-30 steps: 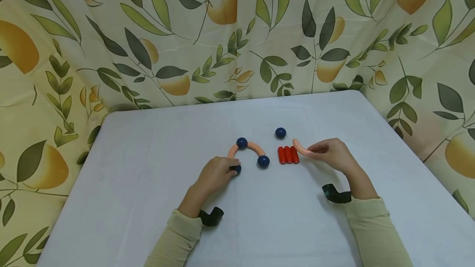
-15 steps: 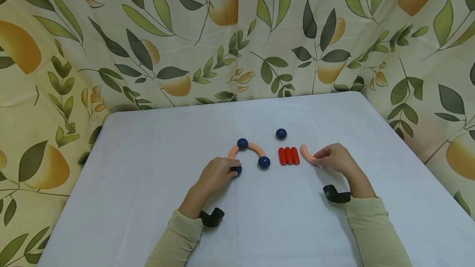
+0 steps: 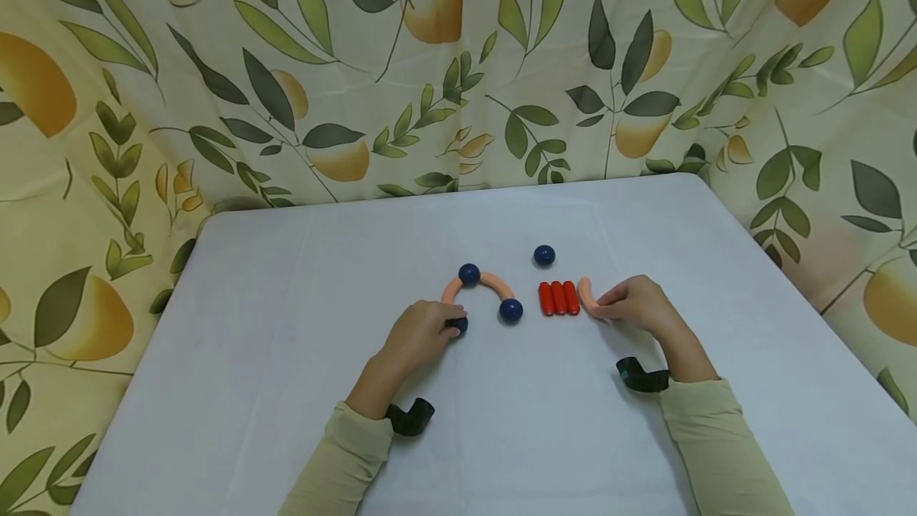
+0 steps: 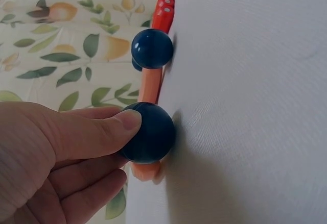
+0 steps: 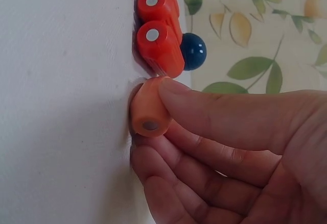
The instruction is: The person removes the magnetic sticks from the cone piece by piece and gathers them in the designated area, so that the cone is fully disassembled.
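Observation:
My left hand (image 3: 421, 333) pinches a dark blue ball (image 4: 149, 133) at the near left end of an arch. The arch joins orange curved rods (image 3: 496, 285) with a blue ball (image 3: 469, 275) at its top and another blue ball (image 3: 511, 310) at its right end. On the right, my right hand (image 3: 636, 305) pinches the near end of a loose orange curved rod (image 3: 587, 293) between thumb and fingers. In the right wrist view a grey metal disc shows in the end of this curved rod (image 5: 149, 113). It lies on the cloth, just right of the red rods.
Three straight red rods (image 3: 559, 299) lie side by side between the arch and my right hand, metal discs in their ends. A single blue ball (image 3: 544, 255) sits behind them. A white cloth covers the table (image 3: 286, 341); a leaf-and-fruit patterned curtain (image 3: 444, 102) hangs behind.
My right hand has lowered the orange curved rod and shifted it from overlapping the red rods to their right side, turning it more upright in view. The left hand stays on its ball.

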Available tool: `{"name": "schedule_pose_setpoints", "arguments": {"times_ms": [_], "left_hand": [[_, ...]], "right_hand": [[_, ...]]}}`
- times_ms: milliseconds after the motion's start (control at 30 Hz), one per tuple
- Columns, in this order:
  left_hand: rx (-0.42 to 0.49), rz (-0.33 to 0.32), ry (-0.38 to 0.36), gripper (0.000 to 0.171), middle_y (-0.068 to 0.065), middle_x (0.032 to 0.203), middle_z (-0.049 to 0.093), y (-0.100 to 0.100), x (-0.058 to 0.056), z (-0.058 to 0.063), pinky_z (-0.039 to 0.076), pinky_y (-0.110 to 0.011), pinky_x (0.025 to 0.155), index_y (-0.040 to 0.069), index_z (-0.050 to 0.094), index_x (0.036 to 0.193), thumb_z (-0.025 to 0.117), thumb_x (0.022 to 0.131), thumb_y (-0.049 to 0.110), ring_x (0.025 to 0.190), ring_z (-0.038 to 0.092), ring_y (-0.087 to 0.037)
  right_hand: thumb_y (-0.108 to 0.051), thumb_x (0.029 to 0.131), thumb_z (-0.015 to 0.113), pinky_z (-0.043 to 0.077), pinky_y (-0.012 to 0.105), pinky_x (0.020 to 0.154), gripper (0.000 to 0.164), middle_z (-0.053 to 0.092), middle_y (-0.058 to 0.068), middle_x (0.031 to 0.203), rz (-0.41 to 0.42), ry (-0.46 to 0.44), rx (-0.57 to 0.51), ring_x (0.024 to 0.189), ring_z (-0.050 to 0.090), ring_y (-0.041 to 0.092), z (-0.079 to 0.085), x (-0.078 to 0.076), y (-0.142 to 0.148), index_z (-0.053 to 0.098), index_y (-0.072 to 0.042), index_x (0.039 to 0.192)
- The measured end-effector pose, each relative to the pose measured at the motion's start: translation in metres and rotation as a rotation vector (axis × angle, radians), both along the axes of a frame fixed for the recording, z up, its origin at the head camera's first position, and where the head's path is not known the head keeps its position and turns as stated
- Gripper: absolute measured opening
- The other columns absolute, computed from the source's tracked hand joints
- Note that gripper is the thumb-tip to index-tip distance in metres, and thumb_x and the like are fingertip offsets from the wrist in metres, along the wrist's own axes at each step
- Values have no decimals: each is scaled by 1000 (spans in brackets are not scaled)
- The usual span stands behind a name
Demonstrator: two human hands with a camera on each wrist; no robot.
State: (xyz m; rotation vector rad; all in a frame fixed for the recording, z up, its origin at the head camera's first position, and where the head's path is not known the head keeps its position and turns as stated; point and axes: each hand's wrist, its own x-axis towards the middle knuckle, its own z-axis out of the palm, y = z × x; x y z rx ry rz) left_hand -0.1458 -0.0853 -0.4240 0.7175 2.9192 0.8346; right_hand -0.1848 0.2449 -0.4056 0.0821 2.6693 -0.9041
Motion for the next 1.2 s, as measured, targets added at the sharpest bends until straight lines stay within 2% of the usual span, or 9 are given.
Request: {"name": "schedule_pose_setpoints", "arguments": {"times_ms": [267, 467, 600, 733, 867, 967, 1067, 1200], "left_hand": [[-6, 3, -15, 28, -6, 107, 66, 0, 0, 2, 48, -31, 82, 5, 68, 109, 69, 82, 7, 100, 61, -21], [-9, 3, -10, 28, -6, 107, 66, 1, 0, 2, 48, -32, 82, 5, 68, 109, 69, 82, 7, 100, 61, -21], [-24, 1, -5, 28, -6, 107, 66, 2, 0, 1, 49, -31, 81, 5, 68, 109, 70, 81, 8, 99, 61, -20], [-53, 2, -1, 29, -5, 106, 66, 5, 1, 1, 49, -31, 80, 7, 68, 109, 70, 81, 9, 99, 61, -19], [-64, 5, 6, 29, -4, 106, 66, 7, 3, 1, 49, -31, 80, 8, 69, 109, 71, 81, 11, 98, 61, -18], [-75, 11, 15, 28, -2, 103, 67, 8, 4, 2, 49, -30, 77, 9, 70, 107, 72, 80, 13, 94, 62, -17], [-89, 17, 17, 27, -1, 100, 68, 11, 4, 3, 49, -29, 75, 9, 70, 106, 73, 79, 16, 90, 63, -17], [-100, 21, 15, 28, 0, 98, 68, 15, 4, 3, 49, -29, 74, 10, 71, 104, 74, 78, 19, 89, 63, -16]], "right_hand": [[-20, 75, 76, 42, 30, 60, 27, 61, 8, 76, 20, -10, 25, 74, 51, 22, -1, -1, -4, 70, 4, 86], [-24, 76, 75, 43, 32, 62, 30, 61, 9, 80, 20, -23, 36, 76, 50, 23, 3, 0, -6, 70, 3, 88], [-24, 80, 71, 46, 37, 66, 33, 63, 16, 90, -2, 29, 29, 83, 53, 28, 10, 3, -5, 68, 5, 95], [-21, 83, 67, 48, 39, 70, 34, 63, 19, 96, -3, 89, -16, 86, 55, 30, 21, 12, -20, 65, 7, 102], [-16, 82, 69, 49, 34, 69, 25, 65, 11, 88, 98, 162, -53, 81, 57, 24, 27, 23, -49, 68, 4, 96], [-14, 79, 72, 49, 31, 66, 19, 65, 5, 82, 219, 217, -85, 76, 58, 19, 22, 28, -73, 71, 2, 91], [-13, 78, 74, 49, 29, 64, 19, 65, 1, 79, 299, 229, -111, 72, 58, 15, 16, 31, -95, 71, 1, 90], [-14, 77, 75, 50, 27, 64, 20, 65, -1, 77, 334, 192, -119, 70, 58, 13, 8, 31, -119, 71, -1, 92]]}}
